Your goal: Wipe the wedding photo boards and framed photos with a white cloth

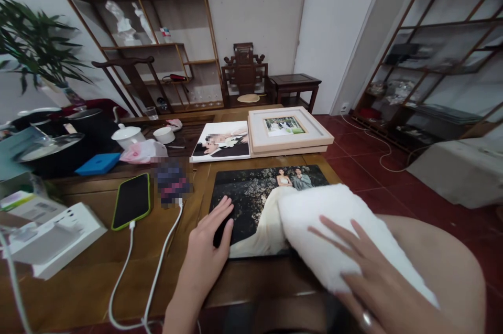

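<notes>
While the left hand [207, 239] rests on the photo [255, 213], thumb apart from the fingers, the right hand [367, 266] lies on a cloth [318, 213], fingers spread. Partly under the cloth, the photo is flat on the table [84, 281], right of 2 cables [132, 230].

The near photo panel [245, 213] is black, speckled with pale blossom and crossed by a cream gown. The cloth [310, 205] over its right side is plain white. The table [74, 292] is brown with darker streaks. To the left, the phone [131, 200] shows black inside lime green, and the flat box [98, 164] beyond is bright blue. The far picture frame [291, 145] is pale wood-toned; the floor [361, 169] is dark red, gridded by tile lines.
</notes>
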`<state>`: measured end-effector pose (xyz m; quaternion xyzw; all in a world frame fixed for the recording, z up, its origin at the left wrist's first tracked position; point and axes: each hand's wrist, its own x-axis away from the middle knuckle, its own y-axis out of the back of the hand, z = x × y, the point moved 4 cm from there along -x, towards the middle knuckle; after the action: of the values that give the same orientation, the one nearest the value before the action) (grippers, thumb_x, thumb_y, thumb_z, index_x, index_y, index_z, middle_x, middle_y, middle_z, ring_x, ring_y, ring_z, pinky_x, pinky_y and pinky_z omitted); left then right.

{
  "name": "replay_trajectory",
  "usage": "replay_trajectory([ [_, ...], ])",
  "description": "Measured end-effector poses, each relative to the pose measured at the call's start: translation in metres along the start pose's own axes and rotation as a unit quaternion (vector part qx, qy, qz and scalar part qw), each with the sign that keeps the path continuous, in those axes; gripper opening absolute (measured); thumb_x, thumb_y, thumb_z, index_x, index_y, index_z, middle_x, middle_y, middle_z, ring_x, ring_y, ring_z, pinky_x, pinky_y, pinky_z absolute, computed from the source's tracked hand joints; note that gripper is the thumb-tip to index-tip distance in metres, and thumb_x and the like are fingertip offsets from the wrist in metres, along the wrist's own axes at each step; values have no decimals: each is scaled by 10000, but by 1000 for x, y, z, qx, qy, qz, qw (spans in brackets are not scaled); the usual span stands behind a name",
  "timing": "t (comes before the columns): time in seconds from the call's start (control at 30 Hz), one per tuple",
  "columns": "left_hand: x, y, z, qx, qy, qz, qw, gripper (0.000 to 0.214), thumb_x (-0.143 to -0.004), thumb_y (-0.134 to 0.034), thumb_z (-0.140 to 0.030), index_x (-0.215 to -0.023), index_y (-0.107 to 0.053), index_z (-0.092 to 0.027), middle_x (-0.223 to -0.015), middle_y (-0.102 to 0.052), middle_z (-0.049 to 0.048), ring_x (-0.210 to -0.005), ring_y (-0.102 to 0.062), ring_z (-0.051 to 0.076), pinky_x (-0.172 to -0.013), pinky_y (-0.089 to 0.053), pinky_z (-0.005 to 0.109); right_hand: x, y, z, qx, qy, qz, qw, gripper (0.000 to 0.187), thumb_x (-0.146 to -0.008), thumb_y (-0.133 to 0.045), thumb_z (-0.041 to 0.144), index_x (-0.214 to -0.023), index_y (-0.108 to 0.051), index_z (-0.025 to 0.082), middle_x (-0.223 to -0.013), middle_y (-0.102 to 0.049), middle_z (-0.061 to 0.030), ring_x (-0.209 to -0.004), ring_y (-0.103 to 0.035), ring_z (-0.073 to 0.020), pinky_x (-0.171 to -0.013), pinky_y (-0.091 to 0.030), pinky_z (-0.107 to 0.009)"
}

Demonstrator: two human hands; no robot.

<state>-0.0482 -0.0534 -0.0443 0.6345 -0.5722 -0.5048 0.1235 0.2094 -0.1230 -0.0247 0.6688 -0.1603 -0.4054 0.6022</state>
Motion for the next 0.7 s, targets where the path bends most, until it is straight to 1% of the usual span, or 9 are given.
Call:
replay_trajectory([
  [0.07, 1, 0, 0, -1, -6, 0, 1000, 298, -885, -502, -253, -1123, -652, -155, -1232, -632, 107, -1154, -585, 246, -970, -494, 419, 10, 3, 14, 7, 51, -20, 998, 204, -774, -590, 245, -571, -562, 240, -1458, -395, -27, -1409, -116, -302, -1128, 4, -560],
  [0.13, 1, 0, 0, 0, -13, -3, 1000, 294, -886, -500, -249, -1123, -650, -160, -1233, -631, 105, -1150, -588, 246, -964, -498, 425, 12, 4, 20, 15, 78, -24, 997, 233, -753, -619, 263, -532, -549, 243, -1459, -394, -18, -1414, -84, -297, -1130, 71, -524],
  [0.17, 2, 1, 0, 1, -17, -4, 1000, 293, -886, -499, -247, -1123, -649, -160, -1234, -630, 107, -1148, -589, 245, -962, -499, 427, 10, 5, 20, 19, 79, -18, 997, 209, -753, -618, 254, -551, -567, 244, -1457, -396, -22, -1412, -93, -302, -1132, 42, -539],
  [0.23, 2, 1, -1, 1, -23, -7, 1000, 289, -887, -497, -243, -1118, -650, -158, -1234, -630, 110, -1148, -590, 244, -957, -503, 425, 0, 4, 17, 17, 58, 14, 998, 143, -776, -582, 212, -640, -620, 236, -1445, -412, -50, -1393, -173, -333, -1102, -121, -617],
  [0.3, 2, 1, -2, -1, -23, -6, 1000, 286, -888, -496, -242, -1112, -653, -157, -1231, -632, 111, -1151, -588, 242, -954, -506, 419, -16, 3, 9, -2, 23, 36, 999, 166, -820, -517, 185, -722, -648, 218, -1412, -452, -93, -1357, -270, -354, -1023, -271, -665],
  [0.33, 2, 1, -2, -3, -21, -5, 1000, 286, -888, -496, -243, -1111, -654, -158, -1230, -632, 111, -1154, -585, 241, -954, -506, 417, -25, 1, 4, -16, 8, 43, 999, 195, -845, -485, 183, -752, -654, 210, -1389, -479, -109, -1343, -303, -354, -1000, -299, -674],
  [0.4, 2, 1, -2, -5, -17, -3, 1000, 287, -888, -495, -245, -1111, -655, -159, -1227, -634, 111, -1157, -584, 238, -957, -504, 414, -45, -6, -9, -44, -22, 59, 997, 247, -890, -433, 195, -800, -663, 192, -1328, -539, -132, -1333, -325, -344, -1003, -292, -676],
  [0.53, 1, 1, -2, -4, -17, -4, 1000, 287, -888, -493, -241, -1110, -654, -155, -1226, -635, 111, -1154, -586, 236, -958, -504, 412, -82, -24, -37, -73, -67, 71, 993, 322, -945, -376, 265, -900, -673, 151, -1161, -639, -165, -1348, -294, -335, -1044, -233, -649],
  [0.7, 1, 1, -1, -6, -20, -7, 1000, 287, -885, -495, -240, -1107, -654, -154, -1214, -642, 110, -1139, -597, 234, -951, -511, 399, -111, -36, -61, -72, -80, 72, 992, 366, -965, -359, 336, -1017, -662, 136, -1198, -613, -186, -1341, -301, -342, -1034, -222, -658],
])
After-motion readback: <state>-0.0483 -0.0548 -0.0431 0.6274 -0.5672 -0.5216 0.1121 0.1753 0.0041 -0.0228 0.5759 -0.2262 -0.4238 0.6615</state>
